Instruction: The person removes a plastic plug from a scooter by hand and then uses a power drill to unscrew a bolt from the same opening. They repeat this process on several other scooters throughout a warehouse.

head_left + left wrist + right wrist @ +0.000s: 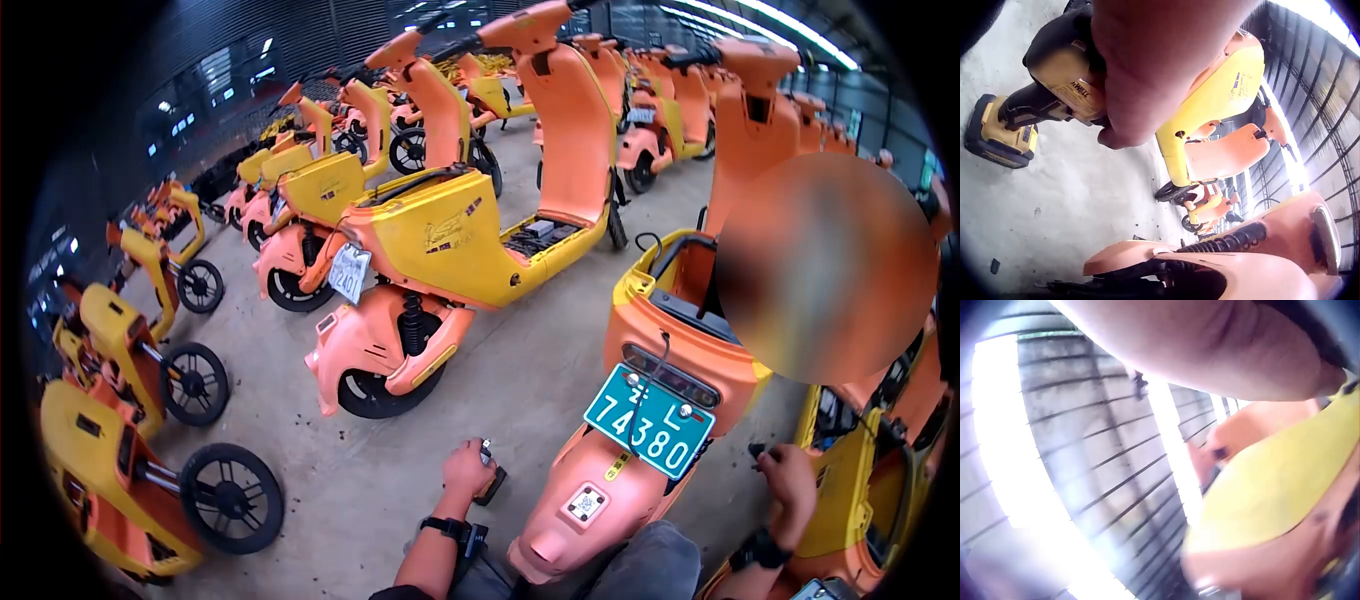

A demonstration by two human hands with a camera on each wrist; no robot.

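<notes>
My left hand (466,472) grips a yellow and black cordless drill (1066,81) with a battery pack (1000,134) at the handle's base. It is held low over the floor, left of the pink rear fender (590,510) of a scooter between my knees. That scooter carries a green number plate (650,420), with a thin black cable (655,375) hanging across it. To the plate's right, my right hand (792,483) pinches a small dark piece (757,454), too small to identify. In the right wrist view, the hand (1210,344) hides its fingertips.
A yellow and pink scooter (420,245) stands to the left, its rear wheel (390,385) near my drill. Yellow frames with black wheels (232,497) line the far left. Another yellow body (845,490) is close by my right arm. A blurred patch covers the upper right.
</notes>
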